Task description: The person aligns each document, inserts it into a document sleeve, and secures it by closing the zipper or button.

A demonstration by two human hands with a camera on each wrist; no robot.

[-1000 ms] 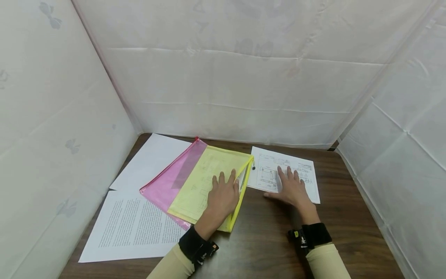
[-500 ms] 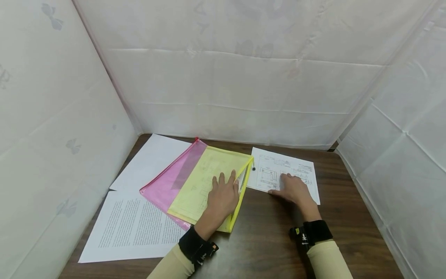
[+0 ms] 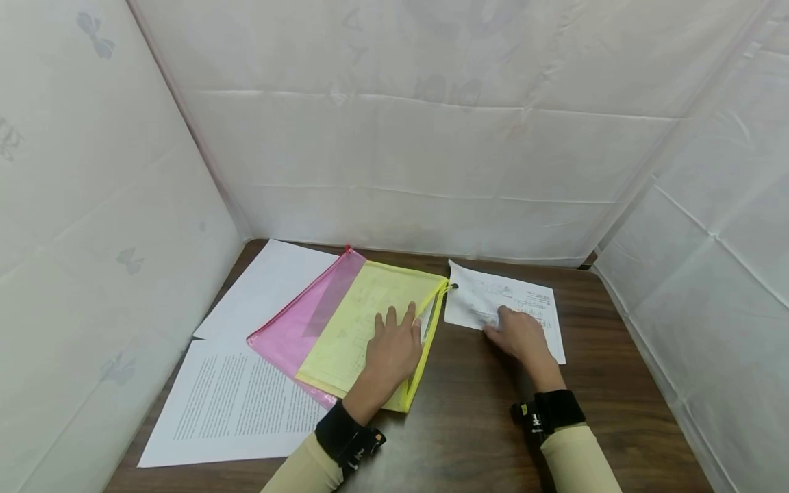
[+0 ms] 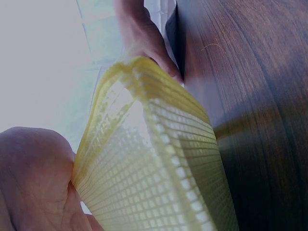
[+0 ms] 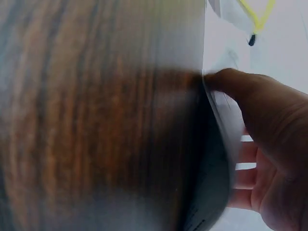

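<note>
My left hand (image 3: 394, 346) lies flat on a yellow mesh zip pouch (image 3: 364, 318), fingers straight, close to its open zipper edge. In the left wrist view the yellow pouch (image 4: 159, 163) bulges up beside my palm (image 4: 29, 178). My right hand (image 3: 520, 335) pinches the near left edge of a printed drawing sheet (image 3: 524, 298) and lifts that edge off the table. In the right wrist view the thumb (image 5: 240, 86) sits on top of the bent sheet (image 5: 219, 130), and the other fingers are under it. The pouch's black zipper pull (image 3: 453, 287) hangs between pouch and sheet.
A pink zip pouch (image 3: 296, 322) lies under the yellow one. A sheet of printed text (image 3: 228, 404) and a blank sheet (image 3: 265, 284) lie at the left. The dark wooden table (image 3: 481, 424) is enclosed by white cloth walls (image 3: 431, 150) on three sides.
My right hand went from lying flat on the drawing sheet to curling at its near edge, and that edge now lifts and bends. The left hand has stayed put.
</note>
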